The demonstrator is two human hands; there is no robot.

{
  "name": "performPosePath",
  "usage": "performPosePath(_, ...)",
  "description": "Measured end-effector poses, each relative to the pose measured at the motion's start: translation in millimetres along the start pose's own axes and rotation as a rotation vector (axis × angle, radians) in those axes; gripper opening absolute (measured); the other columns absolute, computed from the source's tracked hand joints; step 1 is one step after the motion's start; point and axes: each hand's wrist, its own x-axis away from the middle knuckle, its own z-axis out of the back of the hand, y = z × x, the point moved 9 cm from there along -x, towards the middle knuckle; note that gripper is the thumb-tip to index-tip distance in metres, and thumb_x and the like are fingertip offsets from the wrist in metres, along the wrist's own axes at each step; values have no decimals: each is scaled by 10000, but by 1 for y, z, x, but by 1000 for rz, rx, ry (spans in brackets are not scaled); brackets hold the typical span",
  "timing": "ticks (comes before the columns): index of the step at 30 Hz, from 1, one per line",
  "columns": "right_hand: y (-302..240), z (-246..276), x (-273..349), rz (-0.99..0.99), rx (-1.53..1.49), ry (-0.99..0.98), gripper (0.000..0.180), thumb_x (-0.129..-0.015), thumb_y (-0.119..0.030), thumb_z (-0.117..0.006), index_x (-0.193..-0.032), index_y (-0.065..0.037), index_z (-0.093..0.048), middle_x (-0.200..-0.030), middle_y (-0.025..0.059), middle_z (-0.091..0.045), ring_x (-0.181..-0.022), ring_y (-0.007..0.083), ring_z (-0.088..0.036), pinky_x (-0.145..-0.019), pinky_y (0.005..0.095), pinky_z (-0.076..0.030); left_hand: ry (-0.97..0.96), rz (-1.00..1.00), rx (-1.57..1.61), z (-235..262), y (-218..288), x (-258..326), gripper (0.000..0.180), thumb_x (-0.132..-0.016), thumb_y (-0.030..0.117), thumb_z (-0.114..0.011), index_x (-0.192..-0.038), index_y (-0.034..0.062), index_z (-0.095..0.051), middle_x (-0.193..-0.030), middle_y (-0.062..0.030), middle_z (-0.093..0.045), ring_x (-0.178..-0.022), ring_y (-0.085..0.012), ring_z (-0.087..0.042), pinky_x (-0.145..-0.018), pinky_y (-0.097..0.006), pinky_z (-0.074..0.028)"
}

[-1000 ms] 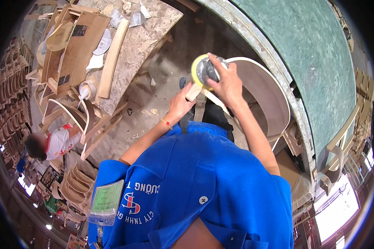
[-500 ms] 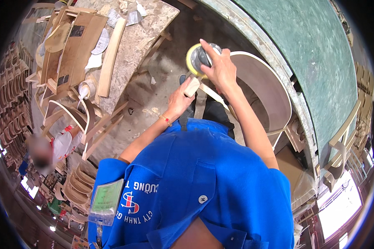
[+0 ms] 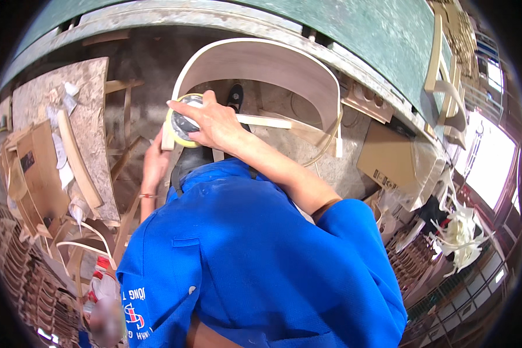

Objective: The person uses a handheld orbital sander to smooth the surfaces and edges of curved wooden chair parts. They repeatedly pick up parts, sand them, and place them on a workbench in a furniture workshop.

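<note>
My right hand (image 3: 214, 123) is wrapped over the top of a round power sander (image 3: 184, 124) with a yellow rim and a dark grey body. The sander lies against the left end of a curved pale wooden chair frame (image 3: 255, 62), a wide bent band that opens toward me. Beside that end, below and left of the sander, my left hand (image 3: 155, 166) grips the wood's lower tip. Its fingertips are partly hidden behind the wood. A straight pale rail (image 3: 265, 122) crosses the frame's opening just right of my right wrist.
A green-topped bench (image 3: 354, 29) runs along the far side. At left, a worn board (image 3: 90, 87) carries a curved wooden strip (image 3: 75, 156) and scraps. A cardboard box (image 3: 385, 156) stands at right. Another person (image 3: 104, 301) is at lower left.
My view and body have turned right. The sander, in my right hand, now rests at the curved frame's left end; my left hand has stayed by the wood there.
</note>
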Motion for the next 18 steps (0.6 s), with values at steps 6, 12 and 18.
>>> performPosePath(6,99,71,116,-530,10,161,930,-674,-133,-753,-1444,-313,-264,-1146,194,-508,-995,354,-574,-845,437,-500,71,432,237,-3,34,-2,537,-937,473,-476,-1408,228,-395,-1273,-51,-549,-824,-119,-640,-645,-227,-525)
performPosePath(12,192,150,301,-898,248,456,784,-690,-187,-745,-1392,-263,-404,-1092,182,-555,-1014,346,-552,-871,409,-473,171,469,234,-19,14,-5,604,-895,571,-488,-1323,146,-448,-1063,-59,-626,-742,-183,-669,-657,-299,-526)
performPosePath(18,235,149,358,-965,220,528,757,-708,-231,-725,-1387,-320,-403,-984,191,-502,-909,363,-557,-823,428,-471,188,475,230,-22,29,-4,590,-905,558,-482,-1325,145,-445,-1089,-67,-611,-764,-209,-667,-717,-334,-505)
